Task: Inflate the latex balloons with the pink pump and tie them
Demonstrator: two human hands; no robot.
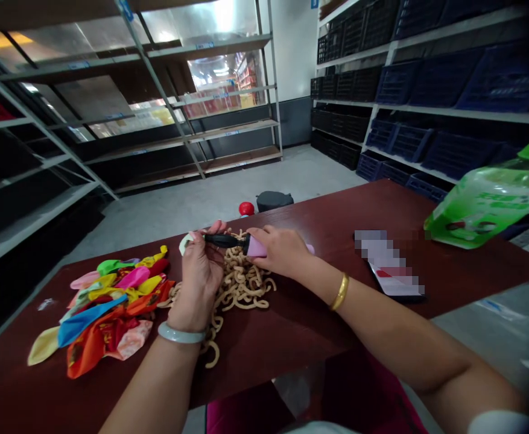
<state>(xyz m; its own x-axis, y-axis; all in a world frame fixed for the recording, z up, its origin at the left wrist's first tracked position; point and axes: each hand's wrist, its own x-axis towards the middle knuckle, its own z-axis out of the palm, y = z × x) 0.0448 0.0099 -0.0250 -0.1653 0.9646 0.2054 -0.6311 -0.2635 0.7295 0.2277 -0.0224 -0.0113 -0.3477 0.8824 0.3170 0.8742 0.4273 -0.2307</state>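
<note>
My right hand is wrapped round the lilac body of a balloon pump, whose black tapered nozzle points left. My left hand pinches a whitish balloon by the nozzle's tip. Whether the balloon's neck is over the tip is hidden by my fingers. Beneath both hands lies a heap of tan, curled pieces, some spilling toward the front edge. To the left, a pile of limp, coloured balloons and orange printed wrappers or balloons rests on the dark red table.
A phone lies flat on the right, with a green liquid pouch beyond it. Past the far table edge are a red ball-like object and a dark bin. Shelves with blue crates line the right side.
</note>
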